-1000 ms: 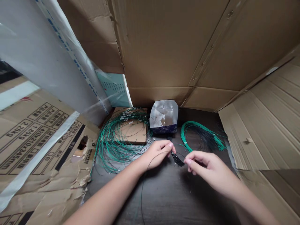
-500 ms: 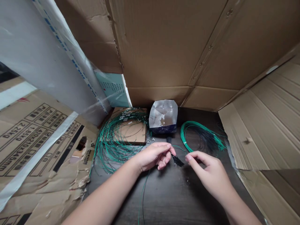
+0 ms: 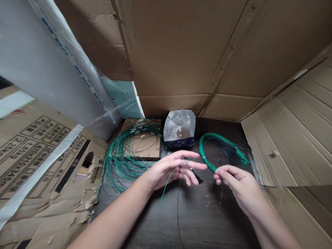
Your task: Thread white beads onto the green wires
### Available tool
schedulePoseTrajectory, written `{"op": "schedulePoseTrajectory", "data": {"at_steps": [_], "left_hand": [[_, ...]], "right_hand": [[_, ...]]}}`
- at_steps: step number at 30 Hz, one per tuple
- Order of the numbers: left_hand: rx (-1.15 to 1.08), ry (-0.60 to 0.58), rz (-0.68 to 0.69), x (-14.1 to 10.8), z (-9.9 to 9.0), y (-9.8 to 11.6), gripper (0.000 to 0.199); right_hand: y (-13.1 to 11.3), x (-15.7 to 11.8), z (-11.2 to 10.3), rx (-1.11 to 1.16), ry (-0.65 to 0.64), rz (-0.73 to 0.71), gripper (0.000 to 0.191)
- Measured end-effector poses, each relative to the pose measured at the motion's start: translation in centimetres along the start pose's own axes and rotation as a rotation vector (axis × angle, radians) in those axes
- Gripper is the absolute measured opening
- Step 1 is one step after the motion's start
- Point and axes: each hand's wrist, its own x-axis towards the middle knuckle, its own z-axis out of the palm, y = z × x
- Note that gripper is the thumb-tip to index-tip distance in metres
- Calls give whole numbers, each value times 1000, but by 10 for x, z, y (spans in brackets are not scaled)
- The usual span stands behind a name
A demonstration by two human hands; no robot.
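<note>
My left hand [image 3: 177,169] is open with its fingers spread, above the middle of the dark table. A green wire [image 3: 163,197] and a black wire [image 3: 178,207] hang down beside and across its fingers. Behind those fingers lies a bundle of short black strands [image 3: 197,177], partly covered. To the right, my right hand [image 3: 230,178] is closed in a pinch on a thin wire, most of which the fingers hide. A faint dark strand [image 3: 221,197] shows below it. Just behind that hand is a tied coil of green wire [image 3: 203,148] with black wires inside its loop.
Loose green and black wires with small white connectors [image 3: 140,129] spread over a flat cardboard box [image 3: 147,148] at the back left. An opened silver bag [image 3: 185,121] holding small white pieces stands at the back. Cardboard walls [image 3: 186,52] enclose the table [image 3: 202,221].
My left hand has gone from a pinch to spread fingers. My right hand has moved slightly right, still pinched. The green and black wires now hang further right.
</note>
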Motion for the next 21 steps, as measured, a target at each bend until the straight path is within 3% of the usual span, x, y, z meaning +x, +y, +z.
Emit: {"op": "schedulePoseTrajectory", "data": {"at_steps": [2,6,10,17,21], "left_hand": [[-37,107,26,4,-7,-3,51],[93,304,30,11,-19,-18,47],[318,322,50,11,-14,-25,49],[727,373,422,1,5,-9,38],[910,277,339,-1,7,-6,28]], "right_hand": [[-2,-4,-1,48,11,-14,55],[-15,-12,-7,56,-47,-86,48],[-28,-15,-13,28,-204,-153,45],[-39,-12,-19,-220,-216,-193,48],[-44,-16,-21,-193,-346,-198,47]]}}
